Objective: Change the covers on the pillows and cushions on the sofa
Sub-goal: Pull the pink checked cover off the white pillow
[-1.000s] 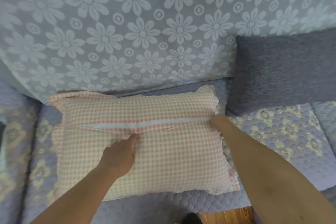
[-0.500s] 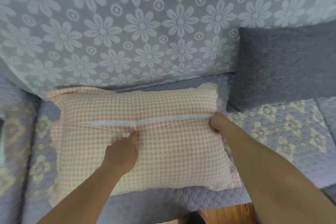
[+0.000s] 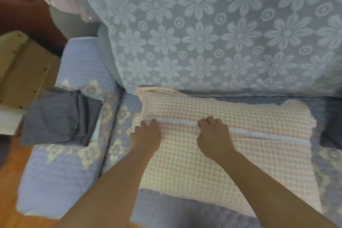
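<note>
A pillow in a pink-and-white checked cover lies flat on the sofa seat. A pale blue strip runs across it along the cover's opening. My left hand is at the left end of that strip, fingers curled and pinching the cover fabric. My right hand sits near the middle of the strip, its curled fingertips gripping the cover at the opening. A dark grey cushion shows only as a sliver at the right edge.
A folded grey cloth lies on the quilted blue armrest to the left. The sofa back wears a grey-blue floral throw. Wooden furniture and wood floor lie beyond the armrest.
Both hands have slid left along the opening: the right from the pillow's right end to its middle, the left from the middle to the left end. The view has swung left.
</note>
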The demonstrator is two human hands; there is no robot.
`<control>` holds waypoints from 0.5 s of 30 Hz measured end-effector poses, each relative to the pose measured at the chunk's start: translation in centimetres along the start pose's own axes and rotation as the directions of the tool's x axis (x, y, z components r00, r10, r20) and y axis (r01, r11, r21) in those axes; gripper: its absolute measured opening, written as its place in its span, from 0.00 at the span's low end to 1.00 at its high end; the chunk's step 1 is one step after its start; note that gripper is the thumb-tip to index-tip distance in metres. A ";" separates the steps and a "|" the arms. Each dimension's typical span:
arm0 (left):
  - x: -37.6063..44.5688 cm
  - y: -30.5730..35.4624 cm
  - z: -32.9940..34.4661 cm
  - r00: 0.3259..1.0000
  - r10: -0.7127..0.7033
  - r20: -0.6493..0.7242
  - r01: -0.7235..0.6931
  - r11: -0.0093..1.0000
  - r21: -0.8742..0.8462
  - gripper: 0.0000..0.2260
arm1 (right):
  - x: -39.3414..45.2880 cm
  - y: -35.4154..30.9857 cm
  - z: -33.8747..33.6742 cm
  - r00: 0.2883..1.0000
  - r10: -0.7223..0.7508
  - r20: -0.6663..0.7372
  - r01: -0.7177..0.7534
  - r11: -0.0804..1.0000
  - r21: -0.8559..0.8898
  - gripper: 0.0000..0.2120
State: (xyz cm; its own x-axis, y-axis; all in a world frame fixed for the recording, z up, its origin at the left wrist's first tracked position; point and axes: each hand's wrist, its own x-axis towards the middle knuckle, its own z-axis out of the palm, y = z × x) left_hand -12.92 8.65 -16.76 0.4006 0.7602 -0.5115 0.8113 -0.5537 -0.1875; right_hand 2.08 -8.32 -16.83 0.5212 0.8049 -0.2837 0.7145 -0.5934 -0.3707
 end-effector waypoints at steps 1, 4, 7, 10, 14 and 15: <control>0.4 -1.3 0.2 0.999 0.002 0.033 -0.004 0.999 0.050 0.19 | 0.8 -1.6 0.3 0.998 -0.052 0.023 0.052 0.999 -0.009 0.21; 1.6 -4.9 2.3 0.992 0.001 0.125 0.008 0.997 -0.076 0.17 | 2.4 -5.9 1.9 0.973 -0.222 0.057 0.227 0.970 -0.088 0.23; 0.8 -7.2 3.7 0.973 0.046 0.225 0.085 0.838 -0.538 0.20 | 4.5 -10.1 4.1 0.959 -0.277 0.055 0.282 0.948 -0.145 0.20; 0.2 -8.4 4.4 0.974 0.081 0.210 0.088 0.723 -0.685 0.19 | 6.7 -14.0 5.6 0.984 -0.170 0.055 0.175 0.976 -0.131 0.14; 3.4 -9.2 3.4 0.968 -0.026 0.250 0.237 0.424 -0.874 0.08 | 6.8 -15.7 6.9 0.988 -0.114 0.106 0.130 0.979 -0.156 0.15; 4.3 -9.2 3.1 0.959 -0.042 0.281 0.277 0.363 -0.890 0.06 | 6.3 -15.5 7.3 0.986 -0.125 0.107 0.142 0.974 -0.175 0.15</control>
State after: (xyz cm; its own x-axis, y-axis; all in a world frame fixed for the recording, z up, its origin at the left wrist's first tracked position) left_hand -19.98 15.91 -19.80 0.2305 0.6565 -0.7183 0.7840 0.3119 0.5367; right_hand -9.14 5.85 -19.29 0.3752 0.8670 -0.3279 0.8521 -0.4619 -0.2463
